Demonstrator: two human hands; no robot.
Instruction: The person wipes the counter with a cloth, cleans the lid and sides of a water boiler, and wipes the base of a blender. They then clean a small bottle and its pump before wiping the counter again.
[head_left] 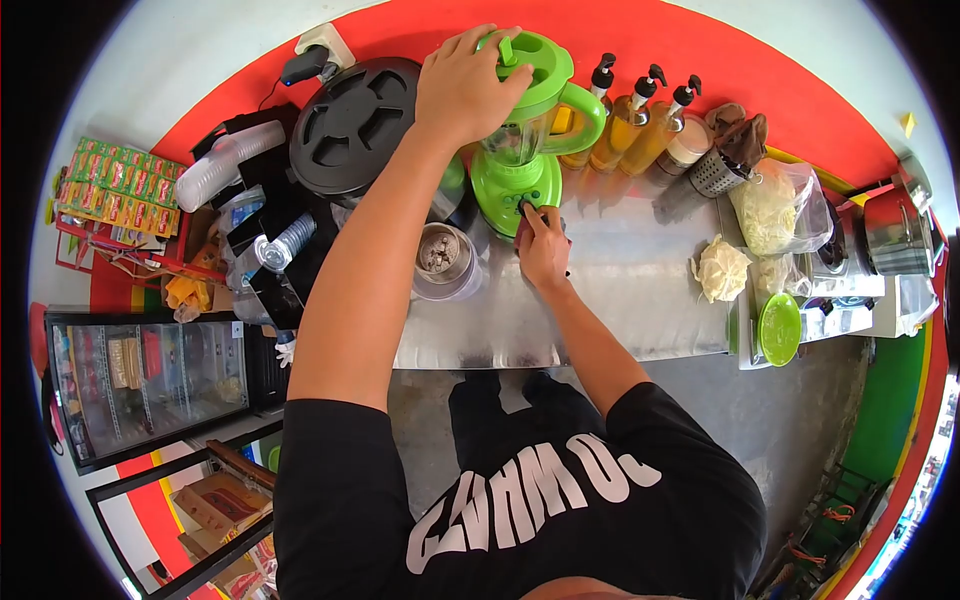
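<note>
A green blender (490, 190) stands on the metal counter, its clear jar fitted on the base and its green lid (545, 62) on top. My left hand (468, 88) grips the lid from above, fingers over its far edge and thumb across its top. Low on the base, my right hand (543, 250) has its index finger on the dark buttons. Its other fingers are curled; something dark red shows at both sides of them, too hidden to name. Left of the base stands a round container (445, 265) with a pale, brown-flecked content. The jar's content is mostly hidden.
A large black-lidded container (358, 125) stands left of the blender. Several pump bottles (625, 130) line the wall at right, near a perforated metal holder (715, 175). Farther right are a crumpled pale bag (722, 270) and a green plate (779, 328). The counter's front edge (570, 360) is before me.
</note>
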